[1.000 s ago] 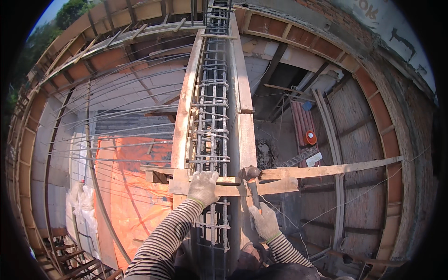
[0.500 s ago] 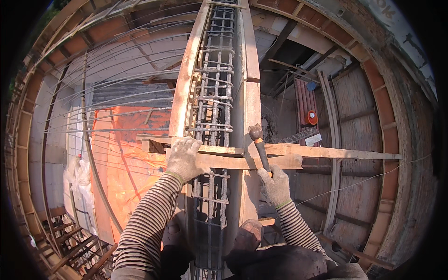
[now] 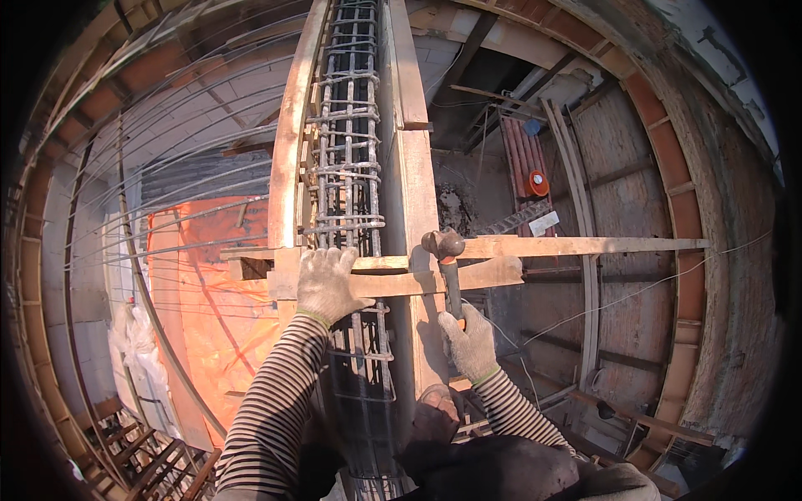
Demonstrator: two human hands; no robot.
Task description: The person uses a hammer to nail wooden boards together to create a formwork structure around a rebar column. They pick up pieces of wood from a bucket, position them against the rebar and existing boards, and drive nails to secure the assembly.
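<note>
My left hand [image 3: 327, 285], in a pale knit glove, lies spread over a short wooden board [image 3: 393, 285] that crosses a beam form, its thumb near the board's closer edge. My right hand [image 3: 470, 341], also gloved, is closed round the lower handle of a hammer [image 3: 452, 288]. The dark hammer head is raised over the right side of the form, close to the board. Beneath the board runs a cage of steel rebar [image 3: 347, 159] between two wooden side planks. The board's left end is partly covered by my left hand.
A long batten [image 3: 585, 245] reaches right to the formwork rim. Orange sheeting [image 3: 221, 292] spreads below on the left, under several long thin bars. Red pipes [image 3: 520, 159] with an orange round object [image 3: 537, 183] lie lower right. My shoe [image 3: 438, 409] stands beside the form.
The whole view has shifted, so the form sits further left. The hammer has turned in my right hand, showing its head more from the side. My left hand stays on the board.
</note>
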